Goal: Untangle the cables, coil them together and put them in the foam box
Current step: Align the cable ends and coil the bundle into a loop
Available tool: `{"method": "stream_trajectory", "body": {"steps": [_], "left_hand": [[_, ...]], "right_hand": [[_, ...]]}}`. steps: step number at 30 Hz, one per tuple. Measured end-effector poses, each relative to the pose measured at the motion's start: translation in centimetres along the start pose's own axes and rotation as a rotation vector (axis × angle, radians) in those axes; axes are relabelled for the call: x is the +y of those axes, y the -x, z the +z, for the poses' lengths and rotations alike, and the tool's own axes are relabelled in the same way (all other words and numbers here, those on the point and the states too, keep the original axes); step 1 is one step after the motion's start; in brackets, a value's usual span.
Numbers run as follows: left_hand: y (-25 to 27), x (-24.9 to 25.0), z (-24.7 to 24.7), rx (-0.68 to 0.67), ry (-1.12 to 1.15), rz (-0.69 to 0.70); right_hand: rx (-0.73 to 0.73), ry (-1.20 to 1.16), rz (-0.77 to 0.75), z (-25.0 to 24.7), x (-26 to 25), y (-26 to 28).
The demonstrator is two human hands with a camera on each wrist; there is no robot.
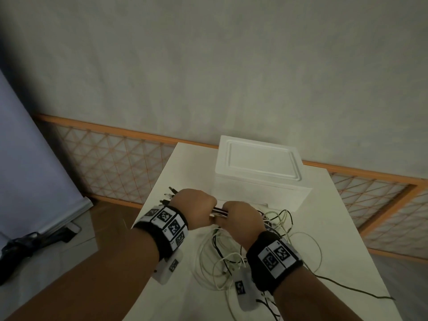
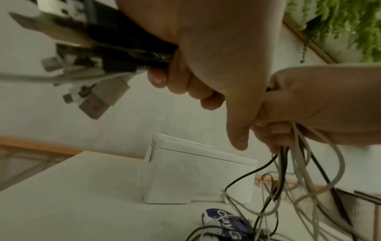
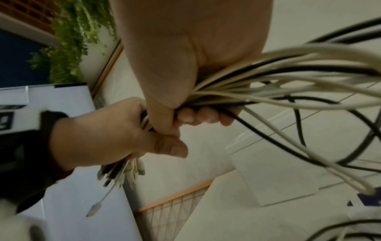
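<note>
left hand (image 1: 193, 201): lower centre of the head view, fingers (image 2: 158, 78) curled tight round the bundle of cables (image 1: 218, 213) near its plug ends. connectors (image 1: 170, 193), black and white, fan out past the fist toward the left of the frame; in the left wrist view they fill the upper left, usb-type plugs among them.

right hand (image 1: 240, 217): just right of the left hand, knuckles touching it or very nearly. fingers (image 3: 198, 115) closed round the same bundle a little farther along, thumb lying over the strands.

cables, loose part: black and white strands leave the right fist and fall in tangled loops (image 1: 234, 251) onto the bench (image 1: 176, 172), lower centre to lower right of the head view. one dark strand (image 1: 354, 290) trails off toward the lower right edge.

foam box (image 1: 259, 174): white, lid on, standing on the bench just above the hands in the head view, centre right. no cable inside it as far as shows.

blue-and-white item (image 2: 224, 223): lies among the loops at the bottom of the left wrist view; printed lettering, blurred, possibly a packet.

wrist bands (image 1: 166, 224): black, with square printed markers, one on each forearm.

surround: orange-framed lattice panel (image 1: 111, 167) along the base of the grey wall, mid left.
</note>
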State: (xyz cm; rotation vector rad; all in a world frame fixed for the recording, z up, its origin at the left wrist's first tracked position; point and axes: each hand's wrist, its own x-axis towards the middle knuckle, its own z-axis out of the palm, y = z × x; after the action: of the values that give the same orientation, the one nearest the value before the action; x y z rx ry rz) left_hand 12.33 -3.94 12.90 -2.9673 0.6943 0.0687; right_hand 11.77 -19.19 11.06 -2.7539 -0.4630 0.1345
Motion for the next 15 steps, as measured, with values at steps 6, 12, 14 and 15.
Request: {"method": "stream_trajectory", "body": {"steps": [6,12,14,15], "left_hand": [[-0.6,-0.9,0.2,-0.091,-0.062,-0.032],[-0.3,-4.1,0.6,-0.089,-0.014,-0.165],[-0.3,-3.7,0.7,-0.084,-0.001,-0.169],[-0.4,-3.6,0.6,-0.076,0.003,-0.167]], "right_hand": [[-0.086,-0.078,0.029,0.1,0.5,0.1],[-0.118,-0.077,0.047,0.4,0.4,1.3],[-0.077,-0.031,0.037,0.1,0.1,1.2],[-0.067,-0.020,0.024,-0.1,0.2,1.1]]}}
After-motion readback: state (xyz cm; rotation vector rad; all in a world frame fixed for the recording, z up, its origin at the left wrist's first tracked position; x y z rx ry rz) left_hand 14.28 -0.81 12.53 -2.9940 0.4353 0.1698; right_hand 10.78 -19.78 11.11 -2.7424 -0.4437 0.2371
